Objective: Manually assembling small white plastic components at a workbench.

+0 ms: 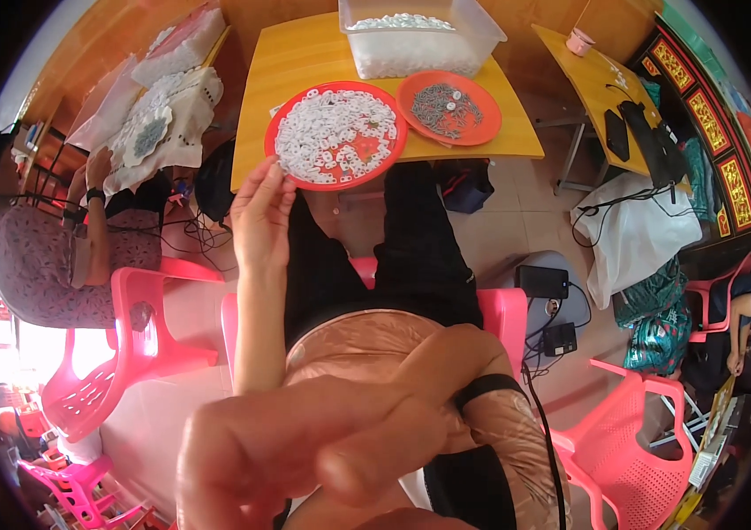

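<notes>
My left hand (262,208) is closed in a pinch at the near left rim of a red round tray (402,132). What its fingertips hold, if anything, is too small to make out. Many small white plastic pieces with holes (318,132) fill much of that tray. My right hand (278,442) is raised close to the camera, large and smeared by motion, with its fingers bent; whether they grip anything does not show. To the right of the red tray, an orange-red round tray (481,132) holds a heap of small grey metal pieces (446,110) and a few white ones.
A translucent bin (490,40) of white pieces stands at the back of the yellow table (278,62). A person (49,256) sits working on the left. Pink chairs (141,344) flank me. A power bank with cables (543,283) lies on a grey stool at right.
</notes>
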Motion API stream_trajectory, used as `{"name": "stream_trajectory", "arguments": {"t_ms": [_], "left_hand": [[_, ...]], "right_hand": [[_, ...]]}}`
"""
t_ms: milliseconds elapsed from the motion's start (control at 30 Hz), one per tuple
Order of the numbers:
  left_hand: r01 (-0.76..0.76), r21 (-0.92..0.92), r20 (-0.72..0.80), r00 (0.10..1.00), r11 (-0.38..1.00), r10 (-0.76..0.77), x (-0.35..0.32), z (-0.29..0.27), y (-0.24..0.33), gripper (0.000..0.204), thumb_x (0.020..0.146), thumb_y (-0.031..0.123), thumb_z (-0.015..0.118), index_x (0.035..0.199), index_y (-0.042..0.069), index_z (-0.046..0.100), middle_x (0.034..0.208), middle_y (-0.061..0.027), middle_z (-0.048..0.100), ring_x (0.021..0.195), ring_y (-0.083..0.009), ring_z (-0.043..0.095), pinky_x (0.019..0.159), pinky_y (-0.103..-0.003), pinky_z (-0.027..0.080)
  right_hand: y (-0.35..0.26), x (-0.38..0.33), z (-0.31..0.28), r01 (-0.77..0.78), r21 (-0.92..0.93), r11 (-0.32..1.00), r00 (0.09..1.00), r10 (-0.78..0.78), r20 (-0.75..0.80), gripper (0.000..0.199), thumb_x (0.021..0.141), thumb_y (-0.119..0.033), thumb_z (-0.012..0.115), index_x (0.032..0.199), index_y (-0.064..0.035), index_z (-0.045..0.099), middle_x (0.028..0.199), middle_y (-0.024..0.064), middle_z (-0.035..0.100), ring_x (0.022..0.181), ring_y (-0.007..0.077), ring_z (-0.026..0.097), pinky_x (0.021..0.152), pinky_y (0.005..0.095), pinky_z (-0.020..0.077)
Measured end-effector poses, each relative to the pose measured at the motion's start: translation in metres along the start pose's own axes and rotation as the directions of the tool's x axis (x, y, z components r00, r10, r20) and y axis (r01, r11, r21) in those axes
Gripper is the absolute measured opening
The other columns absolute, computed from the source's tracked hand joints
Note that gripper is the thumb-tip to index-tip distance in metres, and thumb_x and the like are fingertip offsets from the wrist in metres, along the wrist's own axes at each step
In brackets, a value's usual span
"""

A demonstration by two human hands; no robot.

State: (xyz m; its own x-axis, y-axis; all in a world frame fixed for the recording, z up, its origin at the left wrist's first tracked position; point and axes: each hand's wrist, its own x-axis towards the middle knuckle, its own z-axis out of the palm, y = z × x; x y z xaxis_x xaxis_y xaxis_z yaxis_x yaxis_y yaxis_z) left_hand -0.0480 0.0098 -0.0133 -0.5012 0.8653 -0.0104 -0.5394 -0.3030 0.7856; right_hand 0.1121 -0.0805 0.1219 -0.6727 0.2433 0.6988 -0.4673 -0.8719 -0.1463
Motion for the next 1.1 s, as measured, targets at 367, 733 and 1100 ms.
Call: {"name": "stream_trajectory", "arguments": {"t_ms": [367, 733, 1100], "left_hand": [[-0.039, -0.042, 0.002, 0.999, 0.998, 0.039, 0.003, -0.003, 0.021, 0.022, 0.087, 0.008, 0.061, 0.108, 0.002, 0.06, 0.088, -0.0025, 0.064, 0.071, -0.0081, 0.059, 0.069, -0.019, 0.048], [-0.028, -0.045, 0.017, 0.999, 0.999, 0.029, 0.002, -0.002, 0.017, 0.021, 0.087, 0.008, 0.061, 0.108, 0.002, 0.06, 0.087, -0.002, 0.063, 0.07, -0.0077, 0.058, 0.067, -0.019, 0.048], [-0.024, -0.06, 0.005, 1.0, 0.998, 0.024, 0.002, -0.003, 0.02, 0.021, 0.087, 0.008, 0.061, 0.108, 0.001, 0.06, 0.086, -0.0022, 0.063, 0.07, -0.0076, 0.058, 0.065, -0.018, 0.048]], "right_hand": [[0.009, -0.001, 0.003, -0.206, 0.198, 0.958, 0.978, 0.207, 0.012, 0.049, 0.096, -0.047, 0.038, 0.115, -0.0025, 0.041, 0.097, 0.0115, 0.055, 0.083, 0.0128, 0.056, 0.067, 0.0261, 0.0461], [0.009, -0.008, 0.016, -0.241, -0.002, 0.971, 0.97, 0.241, -0.036, 0.062, 0.094, -0.055, 0.032, 0.117, 0.0005, 0.05, 0.091, 0.0071, 0.06, 0.082, 0.0112, 0.057, 0.07, 0.0236, 0.0449], [-0.029, -0.012, -0.022, -0.292, -0.16, 0.943, 0.859, 0.332, 0.391, 0.057, 0.094, -0.044, 0.042, 0.128, 0.0007, 0.039, 0.114, 0.0143, 0.056, 0.103, 0.0169, 0.055, 0.087, 0.0267, 0.0422]]}}
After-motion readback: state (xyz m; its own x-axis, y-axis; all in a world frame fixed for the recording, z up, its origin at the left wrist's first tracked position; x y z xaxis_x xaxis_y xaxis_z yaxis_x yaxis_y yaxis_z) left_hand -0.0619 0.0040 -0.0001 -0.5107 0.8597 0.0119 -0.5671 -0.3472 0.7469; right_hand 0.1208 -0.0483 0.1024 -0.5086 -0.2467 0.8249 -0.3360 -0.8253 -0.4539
